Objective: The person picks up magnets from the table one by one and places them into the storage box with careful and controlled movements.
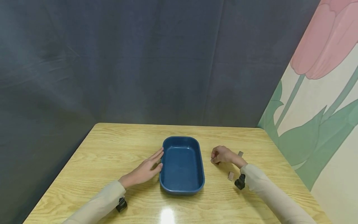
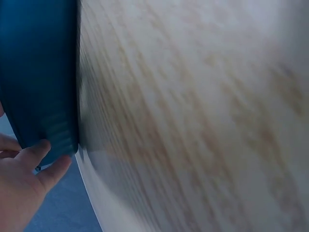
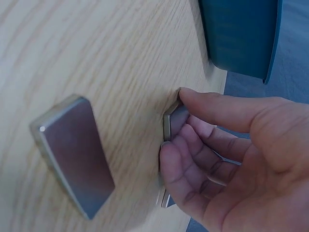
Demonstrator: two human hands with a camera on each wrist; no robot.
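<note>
A dark blue rectangular tub [image 1: 180,169] stands on the wooden table. My left hand [image 1: 144,171] lies along its left side, fingers extended, fingertips right at the rim; in the left wrist view, fingers touch the tub's outer wall. To the right of the tub, my right hand [image 1: 222,154] pinches a small flat metal block [image 3: 177,118] between thumb and fingers, close over the tabletop. Its far part is hidden by the fingers. Nearer me lies a similar shiny block [image 1: 230,176], large in the right wrist view. Another grey block [image 1: 240,153] lies beyond my right wrist.
The light wooden table [image 1: 123,137] ends at a dark curtain [image 1: 156,68] behind and at the left. A wall painted with pink tulips [image 1: 316,46] rises on the right. Black wrist cameras [image 1: 240,182] hang under both sleeves.
</note>
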